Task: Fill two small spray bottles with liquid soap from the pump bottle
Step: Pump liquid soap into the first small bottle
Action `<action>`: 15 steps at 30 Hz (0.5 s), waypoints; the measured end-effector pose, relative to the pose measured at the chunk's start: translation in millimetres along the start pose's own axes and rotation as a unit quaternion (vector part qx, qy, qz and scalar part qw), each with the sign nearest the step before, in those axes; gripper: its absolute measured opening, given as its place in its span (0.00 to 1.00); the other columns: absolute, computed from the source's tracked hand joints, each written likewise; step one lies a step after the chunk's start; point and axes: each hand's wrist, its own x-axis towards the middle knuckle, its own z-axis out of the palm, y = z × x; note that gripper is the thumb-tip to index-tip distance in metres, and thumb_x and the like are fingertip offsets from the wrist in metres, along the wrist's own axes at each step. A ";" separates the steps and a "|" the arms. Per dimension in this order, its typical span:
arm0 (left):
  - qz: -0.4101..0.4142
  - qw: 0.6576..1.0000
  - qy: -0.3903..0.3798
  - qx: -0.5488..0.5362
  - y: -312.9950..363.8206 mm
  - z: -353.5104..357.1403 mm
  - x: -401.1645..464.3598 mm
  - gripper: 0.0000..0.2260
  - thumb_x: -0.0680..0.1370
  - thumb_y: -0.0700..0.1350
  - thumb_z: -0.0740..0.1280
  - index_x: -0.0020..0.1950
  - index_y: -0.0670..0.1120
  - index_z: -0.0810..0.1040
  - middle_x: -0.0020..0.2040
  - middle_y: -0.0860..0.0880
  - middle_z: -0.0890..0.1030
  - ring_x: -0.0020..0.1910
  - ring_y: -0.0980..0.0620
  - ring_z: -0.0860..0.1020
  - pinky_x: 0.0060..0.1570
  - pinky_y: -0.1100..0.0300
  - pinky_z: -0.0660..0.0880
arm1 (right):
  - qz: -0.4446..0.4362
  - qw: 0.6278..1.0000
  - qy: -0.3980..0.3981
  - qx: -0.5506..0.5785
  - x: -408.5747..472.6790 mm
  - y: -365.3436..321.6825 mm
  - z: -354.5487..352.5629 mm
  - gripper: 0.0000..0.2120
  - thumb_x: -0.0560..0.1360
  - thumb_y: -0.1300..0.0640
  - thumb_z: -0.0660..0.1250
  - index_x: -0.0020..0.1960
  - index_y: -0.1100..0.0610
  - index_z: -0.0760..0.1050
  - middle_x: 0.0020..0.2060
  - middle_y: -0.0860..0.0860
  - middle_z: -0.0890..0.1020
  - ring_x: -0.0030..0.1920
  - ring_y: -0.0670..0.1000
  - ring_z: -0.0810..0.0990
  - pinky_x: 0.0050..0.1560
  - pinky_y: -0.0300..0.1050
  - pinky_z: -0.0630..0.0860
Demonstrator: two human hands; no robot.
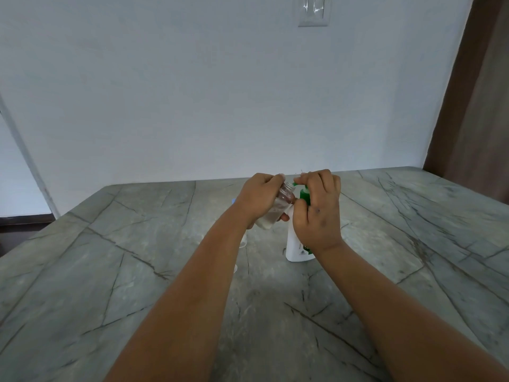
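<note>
Behind the left forearm [192,271], half-hidden clear items, unidentifiable.

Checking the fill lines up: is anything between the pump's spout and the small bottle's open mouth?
Nothing visible. The left hand tilts the small bottle with its mouth right at the green spout; the right hand covers the pump.

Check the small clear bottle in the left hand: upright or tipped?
Tipped. The small clear bottle leans with its open mouth toward the green pump nozzle; whitish liquid sits at its bottom.

Left hand [257,199] curled gripping, right hand [316,208] curled, pressing down
</note>
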 end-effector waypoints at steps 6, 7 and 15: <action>-0.003 1.000 0.000 -0.006 -1.1 -1.1 0.7 0.17 0.83 0.48 0.59 0.42 0.39 0.79 0.33 0.46 0.84 0.32 0.38 0.84 0.34 0.54 0.79 | 0.002 1.000 -0.008 0.000 -1.0 -1.1 -0.6 0.18 0.66 0.60 0.53 0.50 0.64 0.74 0.48 0.57 0.75 0.48 0.56 0.70 0.50 0.36 0.62; -0.003 1.000 -0.001 -0.006 -0.6 -1.2 0.5 0.17 0.83 0.48 0.59 0.42 0.39 0.79 0.33 0.46 0.84 0.32 0.38 0.83 0.34 0.54 0.79 | 0.004 1.000 -0.008 0.003 -0.7 -1.5 -0.6 0.18 0.66 0.60 0.53 0.50 0.64 0.74 0.49 0.57 0.75 0.48 0.56 0.70 0.50 0.35 0.62; -0.001 1.000 -0.006 -0.008 0.3 -0.9 -0.7 0.18 0.84 0.48 0.59 0.44 0.38 0.80 0.34 0.46 0.85 0.30 0.40 0.83 0.31 0.57 0.78 | 0.002 1.000 0.010 0.014 1.2 2.0 1.0 0.14 0.66 0.62 0.53 0.46 0.63 0.74 0.44 0.55 0.75 0.46 0.56 0.69 0.45 0.44 0.67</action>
